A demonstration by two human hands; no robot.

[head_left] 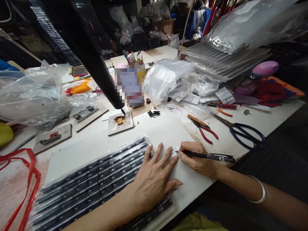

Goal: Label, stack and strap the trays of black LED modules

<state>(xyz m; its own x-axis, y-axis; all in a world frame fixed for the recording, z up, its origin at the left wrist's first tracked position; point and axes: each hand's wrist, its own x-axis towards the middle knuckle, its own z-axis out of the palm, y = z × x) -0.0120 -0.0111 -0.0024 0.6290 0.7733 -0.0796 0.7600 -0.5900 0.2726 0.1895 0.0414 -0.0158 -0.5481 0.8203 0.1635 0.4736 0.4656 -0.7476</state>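
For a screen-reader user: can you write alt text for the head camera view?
A person's right hand writes with a black pen on a small paper label, the left hand flat beside it across a bagged black strips pack. Red pliers and dark scissors lie on the cluttered table.

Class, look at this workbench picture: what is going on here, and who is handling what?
A person sits at a cluttered white table. The right hand holds a black pen with its tip on a small paper label. The left hand lies flat, partly on a clear bag of black strips, its fingertips beside the label. Red-handled pliers and dark scissors lie untouched further back.
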